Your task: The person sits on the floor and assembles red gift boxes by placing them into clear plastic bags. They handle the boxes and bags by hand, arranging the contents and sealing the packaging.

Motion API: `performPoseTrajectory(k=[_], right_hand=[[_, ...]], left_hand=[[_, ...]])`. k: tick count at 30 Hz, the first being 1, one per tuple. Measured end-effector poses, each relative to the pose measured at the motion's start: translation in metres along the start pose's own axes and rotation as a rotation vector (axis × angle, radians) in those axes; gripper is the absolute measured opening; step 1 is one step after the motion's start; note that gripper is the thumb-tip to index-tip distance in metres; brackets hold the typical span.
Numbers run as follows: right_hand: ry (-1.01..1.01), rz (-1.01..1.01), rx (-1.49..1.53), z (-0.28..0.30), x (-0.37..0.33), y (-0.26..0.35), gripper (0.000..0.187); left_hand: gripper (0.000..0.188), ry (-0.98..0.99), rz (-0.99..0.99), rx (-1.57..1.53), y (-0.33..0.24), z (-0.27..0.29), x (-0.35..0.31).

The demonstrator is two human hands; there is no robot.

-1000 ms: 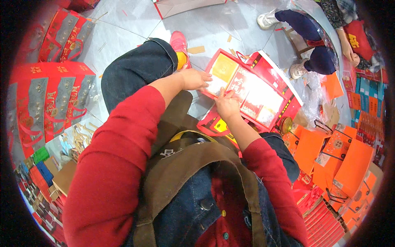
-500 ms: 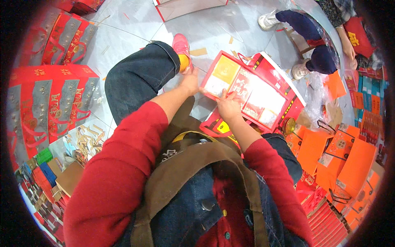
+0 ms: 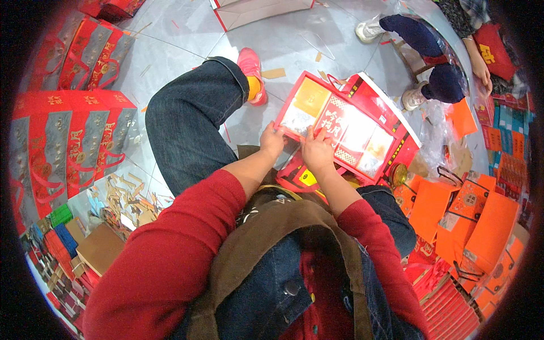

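A shallow red gift box (image 3: 310,75) lies tilted in front of me, its compartments filled with a gold packet (image 3: 311,96), a red patterned packet (image 3: 333,122) and shiny packets washed out by glare. At the box's near left corner, my left hand (image 3: 273,140) is closed with its fingertips on the rim. My right hand (image 3: 318,152) grips the near long side, fingers over the rim; its underside is hidden. Beneath the gift box is a larger red package with a yellow and black border (image 3: 405,148), and red wrapping with a yellow patch (image 3: 306,177) shows on the near side.
Red and grey gift bags (image 3: 73,141) stand at the left, above a pile of cardboard scraps (image 3: 122,195). Orange boxes (image 3: 430,207) crowd the right. A round gold tin (image 3: 399,173) sits by my right knee. Another person's legs (image 3: 445,82) are at the far right.
My left hand has come back from near my pink shoe, toward me and slightly right, onto the gift box's corner. My right hand and the box have barely shifted.
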State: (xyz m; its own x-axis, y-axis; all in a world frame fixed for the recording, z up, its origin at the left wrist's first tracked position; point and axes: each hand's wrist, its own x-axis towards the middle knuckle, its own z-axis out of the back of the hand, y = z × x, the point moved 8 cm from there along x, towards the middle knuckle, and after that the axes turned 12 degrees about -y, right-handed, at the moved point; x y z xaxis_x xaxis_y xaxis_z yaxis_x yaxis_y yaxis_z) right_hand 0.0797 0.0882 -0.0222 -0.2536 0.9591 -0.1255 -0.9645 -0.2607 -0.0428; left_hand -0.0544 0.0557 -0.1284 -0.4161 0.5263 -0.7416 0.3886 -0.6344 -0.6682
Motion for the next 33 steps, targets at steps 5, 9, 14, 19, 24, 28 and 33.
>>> performPoseTrajectory(k=[5,9,14,19,24,28,33], right_hand=[[-0.015,-0.039,0.073,0.012,0.000,-0.004,0.053],[-0.067,-0.004,0.014,0.021,-0.001,-0.006,0.050],[-0.050,-0.014,0.018,0.018,0.001,-0.005,0.051],[-0.017,-0.016,0.085,0.013,0.000,-0.008,0.053],[-0.004,-0.015,0.047,0.008,0.003,-0.006,0.054],[0.063,0.039,0.028,0.009,0.005,-0.006,0.056],[-0.005,0.071,0.019,0.007,0.006,-0.008,0.052]], left_hand=[[0.057,0.122,0.035,-0.022,-0.012,-0.004,-0.013],[0.060,0.180,0.003,-0.033,-0.014,0.000,-0.014],[0.063,0.206,-0.078,0.196,-0.013,0.004,0.001],[0.062,0.286,-0.022,0.082,-0.018,0.006,-0.006],[0.063,0.178,-0.109,0.023,-0.025,0.007,-0.004],[0.060,0.149,-0.212,0.126,-0.023,0.007,0.003],[0.069,0.163,-0.468,0.373,-0.033,0.007,0.005]])
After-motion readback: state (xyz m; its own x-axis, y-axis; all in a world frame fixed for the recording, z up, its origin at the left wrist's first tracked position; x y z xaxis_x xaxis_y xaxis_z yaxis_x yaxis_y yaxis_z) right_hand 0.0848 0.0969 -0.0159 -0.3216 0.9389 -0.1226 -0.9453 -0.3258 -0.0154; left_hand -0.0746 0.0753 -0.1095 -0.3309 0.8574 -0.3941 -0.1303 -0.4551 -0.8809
